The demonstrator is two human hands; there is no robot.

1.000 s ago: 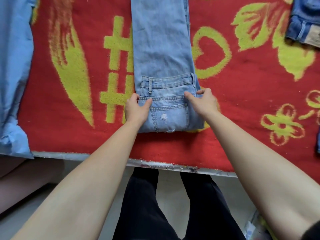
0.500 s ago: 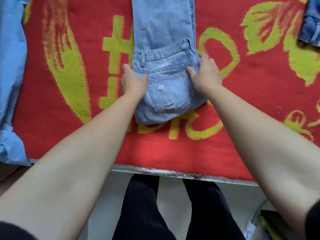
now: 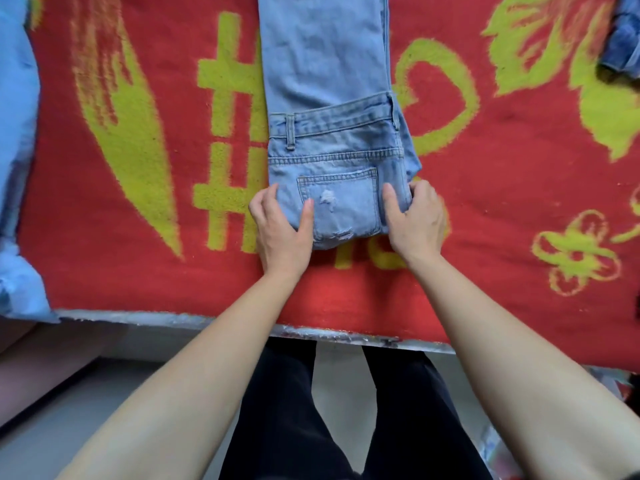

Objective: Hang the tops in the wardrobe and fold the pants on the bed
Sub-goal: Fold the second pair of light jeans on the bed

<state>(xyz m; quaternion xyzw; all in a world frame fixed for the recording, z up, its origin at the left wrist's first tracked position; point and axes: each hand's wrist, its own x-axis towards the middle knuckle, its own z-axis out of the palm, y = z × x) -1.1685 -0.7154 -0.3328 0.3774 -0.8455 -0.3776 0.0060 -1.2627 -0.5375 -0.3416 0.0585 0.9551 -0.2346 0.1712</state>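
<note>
Where the waist end is doubled back over the legs, the light-blue jeans (image 3: 329, 140) are held flat on the red and yellow blanket (image 3: 138, 271) of the bed (image 3: 156, 315), near its front edge. The fold's left side is pinched in the grip of the left hand (image 3: 282, 233), thumb on top; its right side is clamped likewise by the right hand (image 3: 417, 223). A pale blue garment (image 3: 17, 168) is seen far left, darker denim (image 3: 623, 36) top right.
</note>
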